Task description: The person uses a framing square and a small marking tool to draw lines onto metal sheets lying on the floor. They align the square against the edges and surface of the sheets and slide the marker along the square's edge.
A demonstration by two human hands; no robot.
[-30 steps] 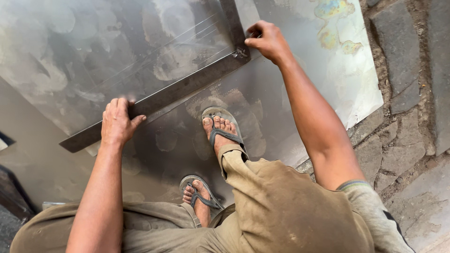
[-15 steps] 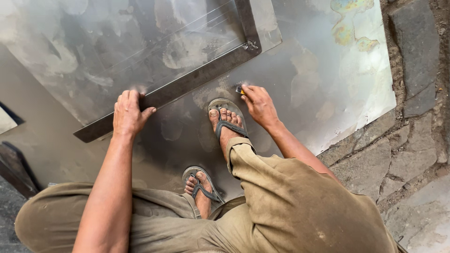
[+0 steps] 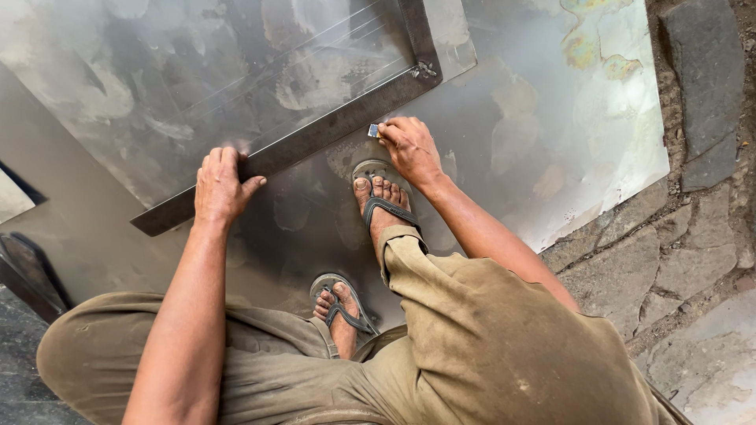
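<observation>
Steel square [image 3: 315,130] pinned by left hand [image 3: 220,189]; sandalled foot [image 3: 382,201] beside.

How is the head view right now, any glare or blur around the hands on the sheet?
Head view: sharp, no motion blur on the left hand or right hand. The metal sheet shows a bright washed-out patch toward its right edge and cloudy reflections elsewhere. The steel square reads dark but clear. Lighting is soft daylight, shadows faint.

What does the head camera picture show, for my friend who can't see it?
A squatting person's left hand presses a steel square flat on a metal sheet, while the right hand holds a small tool against the square's edge. Both feet, in sandals, stand on the sheet, with stone paving to the right.
</observation>
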